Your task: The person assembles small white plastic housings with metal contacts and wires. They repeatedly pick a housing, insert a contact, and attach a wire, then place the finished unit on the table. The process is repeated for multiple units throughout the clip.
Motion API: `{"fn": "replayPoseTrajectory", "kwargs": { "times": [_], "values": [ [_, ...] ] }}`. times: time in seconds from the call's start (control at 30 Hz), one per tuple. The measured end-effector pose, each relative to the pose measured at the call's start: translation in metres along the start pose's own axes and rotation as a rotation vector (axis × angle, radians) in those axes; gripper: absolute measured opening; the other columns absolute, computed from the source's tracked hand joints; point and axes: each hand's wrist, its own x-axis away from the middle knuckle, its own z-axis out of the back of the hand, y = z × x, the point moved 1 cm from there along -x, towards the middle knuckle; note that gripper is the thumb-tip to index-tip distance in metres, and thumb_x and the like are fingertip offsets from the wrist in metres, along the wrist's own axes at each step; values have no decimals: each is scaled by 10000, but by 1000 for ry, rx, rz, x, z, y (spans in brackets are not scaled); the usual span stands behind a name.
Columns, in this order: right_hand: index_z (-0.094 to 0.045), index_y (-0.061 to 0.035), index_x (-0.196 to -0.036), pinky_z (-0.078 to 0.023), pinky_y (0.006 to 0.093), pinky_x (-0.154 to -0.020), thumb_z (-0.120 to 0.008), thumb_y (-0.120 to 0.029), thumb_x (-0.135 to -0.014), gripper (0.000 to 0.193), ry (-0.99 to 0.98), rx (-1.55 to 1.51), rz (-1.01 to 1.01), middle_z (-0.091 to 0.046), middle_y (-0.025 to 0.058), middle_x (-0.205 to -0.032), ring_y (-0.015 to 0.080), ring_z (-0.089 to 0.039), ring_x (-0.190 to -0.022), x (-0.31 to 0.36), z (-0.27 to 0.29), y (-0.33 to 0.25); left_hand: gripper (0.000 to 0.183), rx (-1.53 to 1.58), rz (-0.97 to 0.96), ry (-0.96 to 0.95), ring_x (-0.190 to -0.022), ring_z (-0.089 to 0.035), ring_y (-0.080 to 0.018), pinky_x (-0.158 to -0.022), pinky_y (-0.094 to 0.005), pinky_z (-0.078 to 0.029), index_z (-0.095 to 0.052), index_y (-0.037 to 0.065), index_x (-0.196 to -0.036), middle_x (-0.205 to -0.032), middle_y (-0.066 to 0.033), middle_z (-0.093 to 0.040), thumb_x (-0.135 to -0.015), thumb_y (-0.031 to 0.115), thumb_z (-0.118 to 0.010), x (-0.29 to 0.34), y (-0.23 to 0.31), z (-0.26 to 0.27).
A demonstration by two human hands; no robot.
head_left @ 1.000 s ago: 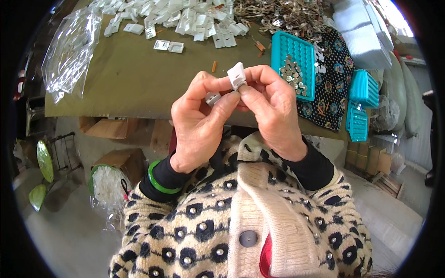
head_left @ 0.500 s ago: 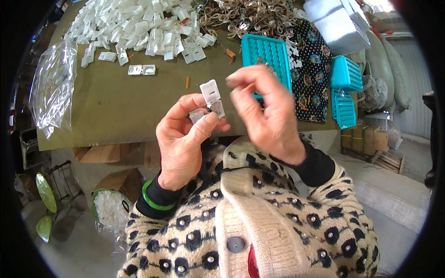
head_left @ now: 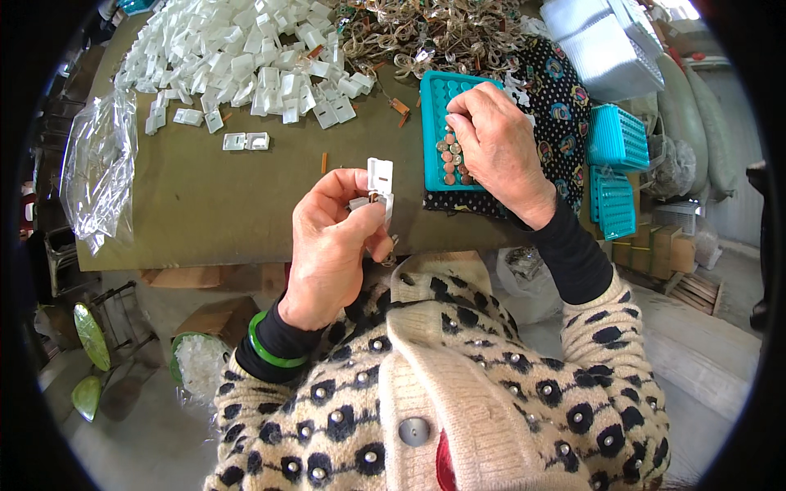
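Note:
My left hand [head_left: 332, 245] holds a small white hinged plastic case [head_left: 377, 186], its lid standing open, above the near edge of the brown table [head_left: 205, 204]. My right hand [head_left: 499, 147] reaches into a teal plastic tray [head_left: 435, 102] on the right and its fingertips rest among several small round coppery metal pieces [head_left: 450, 159]. Whether a piece is pinched between those fingers is hidden.
A big heap of white plastic cases [head_left: 237, 57] covers the far left of the table; two lie apart [head_left: 246, 141]. A pile of metal rings [head_left: 434, 33] lies at the back. Clear plastic bag [head_left: 98, 172] at left, more teal trays [head_left: 614, 164] at right, patterned cloth [head_left: 557, 106].
My right hand left the white case and moved right and away into the teal tray. My left hand kept the case, now open, and stayed near my chest.

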Motion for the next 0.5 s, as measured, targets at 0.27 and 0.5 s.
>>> {"fn": "replayPoseTrajectory", "kwargs": {
  "times": [0.27, 0.5],
  "values": [
    [-632, 12, -881, -480, 270, -571, -633, 8, -838, 43, -50, -349, -172, -638, 87, -755, 159, -613, -625, -8, 29, 18, 187, 32, 41, -72, -622, -497, -107, -479, -234, -373, -560, 54, -934, -785, -23, -578, -788, -63, -559, -21, 6, -3],
    [-637, 7, -971, -511, 363, -649, -629, 28, -839, 134, -206, -197, 147, -586, 120, -865, 292, -621, -747, -5, 25, 6, 253, 89, -5, -90, -752, -667, -169, -638, -306, -570, -630, -21, -1122, -933, -86, -690, -870, -8, -644, -14, 10, 2]
  ]
}}
